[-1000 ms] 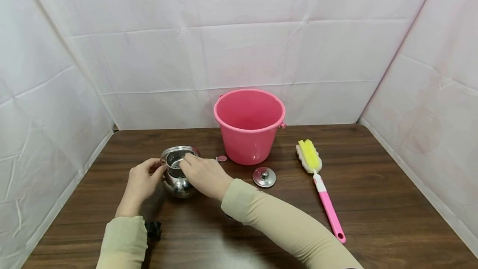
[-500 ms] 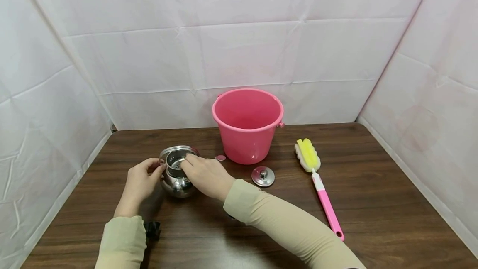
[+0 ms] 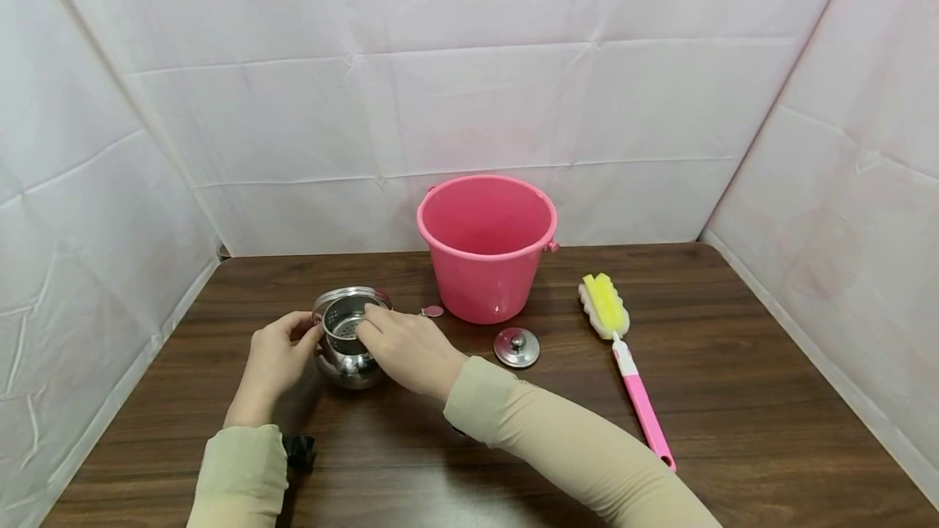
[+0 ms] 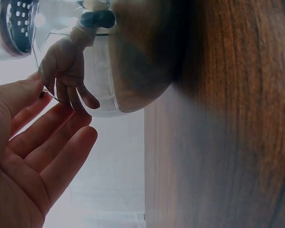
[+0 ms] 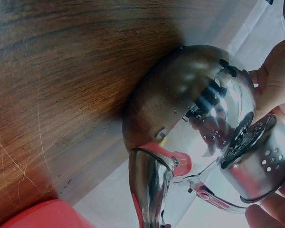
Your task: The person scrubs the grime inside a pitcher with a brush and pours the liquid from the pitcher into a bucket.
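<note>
A shiny steel teapot [image 3: 350, 371] stands on the wooden table, its lid off. My right hand [image 3: 411, 349] grips a perforated steel infuser basket [image 5: 263, 164] at its side, over the pot's opening. In the right wrist view the basket is tilted beside the pot's mouth, its holes showing. My left hand [image 3: 277, 353] pinches the pot at the left edge of its rim with thumb and forefinger, other fingers spread along the curved side. The spout [image 5: 149, 185] points right, towards the bucket, and the thin curved handle [image 5: 217, 202] shows beyond the pot.
The pot's knobbed steel lid [image 3: 517, 347] lies right of my right hand. Behind it stands a pink bucket [image 3: 484, 283]. A sponge brush [image 3: 637, 373] with a pink and white handle lies farther right. White sheets [image 3: 469, 104] enclose the table's back and sides.
The infuser basket has shifted slightly and tipped, showing more of its perforated bottom. My right hand has moved a little to the right; my left hand keeps its place on the pot.
</note>
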{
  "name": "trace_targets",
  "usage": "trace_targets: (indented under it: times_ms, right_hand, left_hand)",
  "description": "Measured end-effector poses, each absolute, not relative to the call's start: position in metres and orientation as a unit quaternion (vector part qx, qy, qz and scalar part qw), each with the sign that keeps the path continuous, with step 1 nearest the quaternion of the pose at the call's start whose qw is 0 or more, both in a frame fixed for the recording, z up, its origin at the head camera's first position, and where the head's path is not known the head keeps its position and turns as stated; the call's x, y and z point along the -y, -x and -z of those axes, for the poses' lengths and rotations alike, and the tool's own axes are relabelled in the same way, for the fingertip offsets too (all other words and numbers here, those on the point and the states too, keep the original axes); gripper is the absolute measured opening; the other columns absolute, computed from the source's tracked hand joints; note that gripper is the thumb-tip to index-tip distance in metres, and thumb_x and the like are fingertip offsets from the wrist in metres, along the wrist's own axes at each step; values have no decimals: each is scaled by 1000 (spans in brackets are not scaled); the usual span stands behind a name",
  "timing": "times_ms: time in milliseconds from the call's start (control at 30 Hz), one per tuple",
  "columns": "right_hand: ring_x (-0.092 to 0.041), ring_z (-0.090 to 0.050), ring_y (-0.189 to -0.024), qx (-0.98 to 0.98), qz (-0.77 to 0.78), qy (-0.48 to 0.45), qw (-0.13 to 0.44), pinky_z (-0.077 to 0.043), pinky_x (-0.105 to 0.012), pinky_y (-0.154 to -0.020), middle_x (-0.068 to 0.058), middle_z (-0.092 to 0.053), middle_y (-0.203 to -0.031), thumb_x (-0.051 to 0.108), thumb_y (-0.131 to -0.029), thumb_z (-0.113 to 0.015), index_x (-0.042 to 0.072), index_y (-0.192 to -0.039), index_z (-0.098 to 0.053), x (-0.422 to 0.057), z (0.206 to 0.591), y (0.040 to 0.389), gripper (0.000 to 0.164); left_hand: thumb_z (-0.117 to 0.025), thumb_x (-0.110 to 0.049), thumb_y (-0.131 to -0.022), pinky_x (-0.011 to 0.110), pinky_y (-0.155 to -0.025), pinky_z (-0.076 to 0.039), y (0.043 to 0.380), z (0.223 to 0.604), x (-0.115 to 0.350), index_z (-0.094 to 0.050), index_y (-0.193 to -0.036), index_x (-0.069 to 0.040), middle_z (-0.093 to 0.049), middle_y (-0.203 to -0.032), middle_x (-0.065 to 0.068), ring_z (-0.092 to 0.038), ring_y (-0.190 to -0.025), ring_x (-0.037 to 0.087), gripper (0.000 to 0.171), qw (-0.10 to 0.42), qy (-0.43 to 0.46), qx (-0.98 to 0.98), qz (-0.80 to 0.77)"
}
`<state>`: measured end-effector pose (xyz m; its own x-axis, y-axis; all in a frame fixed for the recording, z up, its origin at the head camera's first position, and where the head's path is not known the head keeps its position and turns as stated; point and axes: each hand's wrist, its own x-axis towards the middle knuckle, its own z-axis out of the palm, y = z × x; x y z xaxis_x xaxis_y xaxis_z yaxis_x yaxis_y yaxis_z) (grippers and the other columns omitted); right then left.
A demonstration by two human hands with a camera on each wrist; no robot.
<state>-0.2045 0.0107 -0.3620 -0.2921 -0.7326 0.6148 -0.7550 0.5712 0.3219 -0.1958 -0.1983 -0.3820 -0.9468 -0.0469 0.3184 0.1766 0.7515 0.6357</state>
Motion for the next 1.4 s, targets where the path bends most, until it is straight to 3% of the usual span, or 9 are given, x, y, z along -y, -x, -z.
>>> trace_targets:
  times_ms: [467, 700, 1033, 1400]
  right_hand:
    - [-13, -59, -84, 788, -44, -496, 361, -50, -23, -79, -1, -59, -93, -1, -90, -52, 8, -91, -61, -17, 363, 203, 13]
    - [-14, -59, -88, 786, -38, -499, 363, -51, -23, -79, -1, -61, -97, 1, -91, -53, 8, -96, -63, -20, 363, 200, 13]
    - [-13, -59, -86, 782, -26, -494, 379, -50, -21, -71, 2, -61, -97, 4, -91, -53, 12, -96, -63, -26, 365, 200, 14]
    - [-10, -59, -88, 771, -29, -494, 401, -49, -20, -70, 4, -62, -96, 3, -91, -47, 14, -93, -63, -32, 367, 200, 20]
  left_hand:
    - [-60, -10, -92, 44, -75, -55, 195, 382, 198, -65, -106, 4, -69, -97, 22, -68, -88, 32, 21, 157, 35, 922, 352]
    - [-60, -11, -92, 44, -75, -56, 195, 382, 198, -65, -106, 4, -69, -98, 22, -68, -88, 33, 21, 155, 35, 921, 355]
    - [-60, -10, -92, 33, -67, -57, 195, 381, 197, -64, -106, 4, -69, -97, 22, -69, -86, 30, 20, 144, 31, 916, 374]
    - [-61, -11, -92, 32, -67, -56, 196, 382, 198, -65, -103, 3, -70, -94, 21, -69, -84, 29, 19, 149, 33, 918, 366]
